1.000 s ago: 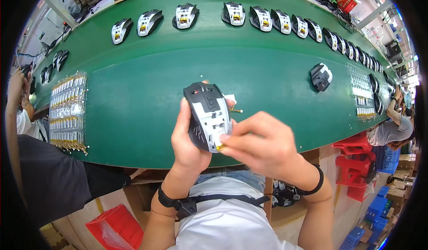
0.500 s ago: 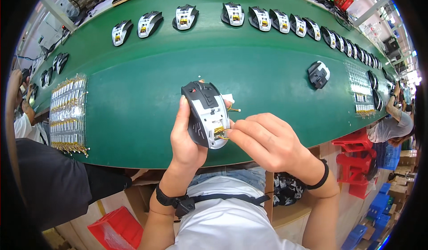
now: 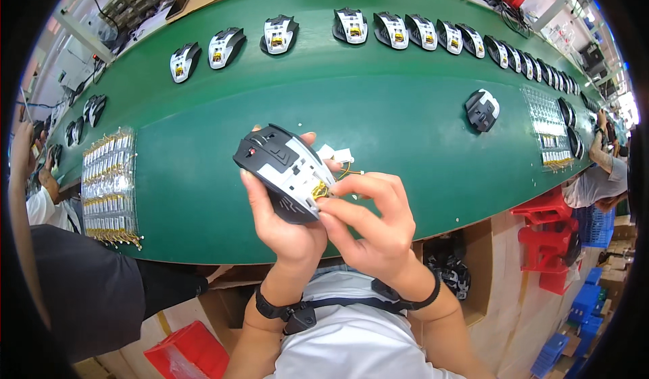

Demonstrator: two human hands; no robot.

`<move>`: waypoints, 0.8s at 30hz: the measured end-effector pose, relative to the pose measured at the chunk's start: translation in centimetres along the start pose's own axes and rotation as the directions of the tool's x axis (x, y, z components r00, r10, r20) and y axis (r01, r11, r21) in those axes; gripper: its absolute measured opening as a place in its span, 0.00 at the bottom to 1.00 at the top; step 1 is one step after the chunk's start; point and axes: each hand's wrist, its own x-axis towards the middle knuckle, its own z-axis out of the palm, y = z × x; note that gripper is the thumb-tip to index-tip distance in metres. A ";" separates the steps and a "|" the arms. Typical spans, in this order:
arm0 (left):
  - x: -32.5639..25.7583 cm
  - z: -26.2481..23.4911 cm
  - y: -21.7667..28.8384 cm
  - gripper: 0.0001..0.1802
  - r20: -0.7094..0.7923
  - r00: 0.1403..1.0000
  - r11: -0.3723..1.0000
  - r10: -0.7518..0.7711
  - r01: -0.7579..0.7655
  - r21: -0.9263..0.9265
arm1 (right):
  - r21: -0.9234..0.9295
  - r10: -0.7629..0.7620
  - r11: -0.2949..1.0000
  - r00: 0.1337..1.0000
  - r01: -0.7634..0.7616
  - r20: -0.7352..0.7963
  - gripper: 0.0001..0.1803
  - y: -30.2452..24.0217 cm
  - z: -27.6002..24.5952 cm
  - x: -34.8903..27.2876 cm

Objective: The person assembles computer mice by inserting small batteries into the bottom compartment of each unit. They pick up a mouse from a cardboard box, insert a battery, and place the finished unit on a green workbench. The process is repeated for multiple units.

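My left hand (image 3: 287, 234) is wrapped round a black and white computer mouse (image 3: 280, 156), tilted over the green bench. Toward its near end is an opening that shows a yellow-taped part (image 3: 320, 189) and thin wires. At that opening the thumb and index finger of my right hand (image 3: 378, 223) are bent together; what lies between their tips is too small to make out. Beyond the mouse, by my left fingertips, show small white packs (image 3: 341, 155) with thin wires (image 3: 348, 170) ending in a small plug. Whether my left fingers grip them is hidden.
Several similar mice (image 3: 280, 34) line the far side of the green bench (image 3: 196, 210). One mouse (image 3: 482, 111) lies apart at the right. Clear trays of small wired battery packs stand at the left (image 3: 108, 183) and right (image 3: 547, 132). Other people sit at both ends.
The mouse has moved left and turned, its far end swinging leftward. My right hand has come left and closer to the opening, its thumb now at the mouse's near edge.
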 end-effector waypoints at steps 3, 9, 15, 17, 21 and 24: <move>0.1 -0.2 0.2 0.32 -0.007 0.999 0.999 -0.036 0.036 0.025 | -0.155 -0.107 0.980 0.989 0.122 0.104 0.21 -0.1 -0.6 -0.1; 0.0 -0.1 0.5 0.31 0.040 0.997 0.996 -0.065 0.062 0.068 | -0.094 -0.178 0.977 0.972 0.194 0.155 0.23 0.6 -1.4 0.0; 0.2 -0.3 1.4 0.31 -0.016 0.999 0.998 -0.037 0.038 0.052 | -0.238 -0.226 0.932 0.952 0.273 0.208 0.22 -0.5 -0.7 -1.2; 0.5 -0.8 1.7 0.31 -0.019 0.998 0.998 -0.062 0.062 0.030 | -0.344 -0.229 0.883 0.932 0.320 0.281 0.20 -1.4 -0.7 -0.9; 0.2 -1.2 1.9 0.31 0.006 0.980 0.976 -0.198 0.197 -0.097 | -0.300 -0.285 0.878 0.911 0.374 0.298 0.19 -1.5 -1.0 -0.8; 0.1 -1.3 1.7 0.32 0.045 0.960 0.949 -0.278 0.281 -0.144 | -0.202 -0.322 0.904 0.911 0.377 0.258 0.20 -0.8 -1.1 -1.3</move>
